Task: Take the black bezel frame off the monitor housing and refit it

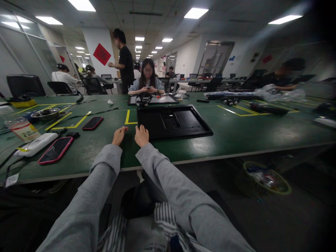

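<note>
My left hand [119, 136] is just above the green table, left of a flat black rectangular panel [189, 130] and not touching it. Its fingers are curled together, and a small reddish spot shows at the fingertips; whether that is an object or skin is unclear. Beside it, my right hand [142, 135] overlaps the panel's near left corner with fingers bent downward. What those fingertips grip, if anything, is hidden. The panel lies flat, with a raised rim and a rectangular recess near its middle.
Two phones, a red-edged one [56, 149] and a darker one [92, 123], lie left, near a white power bank [38, 144] and a bottle [22, 128]. A metal bowl [46, 114] stands behind. Across sits a person [147, 78]. A basket [266, 178] is below right.
</note>
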`<state>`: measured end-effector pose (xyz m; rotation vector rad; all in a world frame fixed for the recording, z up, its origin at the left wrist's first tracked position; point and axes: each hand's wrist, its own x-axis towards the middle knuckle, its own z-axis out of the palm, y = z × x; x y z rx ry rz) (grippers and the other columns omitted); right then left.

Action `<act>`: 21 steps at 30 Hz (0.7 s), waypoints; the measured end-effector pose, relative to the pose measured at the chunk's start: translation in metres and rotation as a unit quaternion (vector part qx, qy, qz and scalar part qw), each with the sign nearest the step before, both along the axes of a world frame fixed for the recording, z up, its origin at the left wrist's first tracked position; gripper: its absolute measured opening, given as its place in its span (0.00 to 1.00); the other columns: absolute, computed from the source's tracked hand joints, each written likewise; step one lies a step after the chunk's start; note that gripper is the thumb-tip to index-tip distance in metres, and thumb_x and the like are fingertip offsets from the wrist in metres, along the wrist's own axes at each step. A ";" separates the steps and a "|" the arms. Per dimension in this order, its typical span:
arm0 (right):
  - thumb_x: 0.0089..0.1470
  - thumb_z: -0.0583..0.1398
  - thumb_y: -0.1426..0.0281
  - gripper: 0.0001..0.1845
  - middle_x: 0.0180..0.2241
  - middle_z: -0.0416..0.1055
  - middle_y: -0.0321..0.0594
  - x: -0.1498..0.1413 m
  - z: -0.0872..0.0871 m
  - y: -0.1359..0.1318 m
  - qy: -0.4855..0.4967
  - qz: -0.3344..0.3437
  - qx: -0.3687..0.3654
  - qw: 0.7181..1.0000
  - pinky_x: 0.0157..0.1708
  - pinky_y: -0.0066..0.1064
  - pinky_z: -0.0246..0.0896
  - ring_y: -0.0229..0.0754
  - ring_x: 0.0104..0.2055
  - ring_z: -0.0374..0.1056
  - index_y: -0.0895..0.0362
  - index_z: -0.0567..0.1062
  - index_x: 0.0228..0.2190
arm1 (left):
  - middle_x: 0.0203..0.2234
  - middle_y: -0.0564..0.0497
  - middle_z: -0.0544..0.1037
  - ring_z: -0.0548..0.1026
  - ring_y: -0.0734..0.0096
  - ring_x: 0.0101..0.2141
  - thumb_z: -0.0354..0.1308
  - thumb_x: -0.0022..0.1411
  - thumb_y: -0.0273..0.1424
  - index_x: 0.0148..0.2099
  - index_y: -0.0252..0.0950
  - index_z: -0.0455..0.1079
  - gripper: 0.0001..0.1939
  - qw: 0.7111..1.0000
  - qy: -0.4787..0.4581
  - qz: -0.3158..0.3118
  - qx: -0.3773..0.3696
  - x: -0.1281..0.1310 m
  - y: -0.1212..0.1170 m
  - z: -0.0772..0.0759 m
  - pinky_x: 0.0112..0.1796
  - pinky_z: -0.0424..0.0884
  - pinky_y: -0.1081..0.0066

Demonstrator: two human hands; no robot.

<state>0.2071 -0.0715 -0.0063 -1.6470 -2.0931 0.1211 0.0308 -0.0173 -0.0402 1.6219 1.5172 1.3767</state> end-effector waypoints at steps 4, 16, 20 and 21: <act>0.65 0.51 0.74 0.31 0.72 0.57 0.50 0.041 -0.003 0.014 0.021 -0.041 0.013 0.999 0.69 0.55 0.46 0.54 0.75 0.50 0.54 0.65 0.68 | 0.46 0.36 0.84 0.81 0.57 0.48 0.48 0.71 0.54 0.52 0.28 0.80 0.34 1.000 -0.004 -0.010 0.003 -0.002 0.002 -0.002 0.57 0.71 0.59; 0.62 0.49 0.82 0.33 0.66 0.67 0.44 0.243 -0.012 0.042 -0.040 -0.212 0.046 0.975 0.64 0.52 0.52 0.50 0.67 0.60 0.47 0.70 0.63 | 0.40 0.37 0.84 0.81 0.61 0.40 0.50 0.69 0.57 0.47 0.28 0.80 0.35 0.999 -0.049 -0.020 -0.008 0.001 0.001 0.000 0.49 0.75 0.61; 0.61 0.46 0.82 0.35 0.61 0.71 0.50 0.308 -0.009 0.037 -0.052 -0.207 0.056 0.975 0.61 0.48 0.55 0.52 0.61 0.65 0.51 0.70 0.65 | 0.37 0.37 0.84 0.81 0.62 0.36 0.51 0.69 0.57 0.45 0.27 0.80 0.35 0.998 -0.059 -0.024 -0.007 0.002 0.000 0.001 0.46 0.76 0.61; 0.61 0.46 0.82 0.35 0.60 0.71 0.52 0.320 -0.009 0.036 -0.059 -0.192 0.064 0.978 0.59 0.47 0.56 0.52 0.60 0.66 0.53 0.70 0.65 | 0.37 0.38 0.84 0.81 0.62 0.36 0.51 0.69 0.57 0.45 0.28 0.80 0.35 0.998 -0.060 -0.024 -0.006 0.002 0.000 0.001 0.46 0.76 0.61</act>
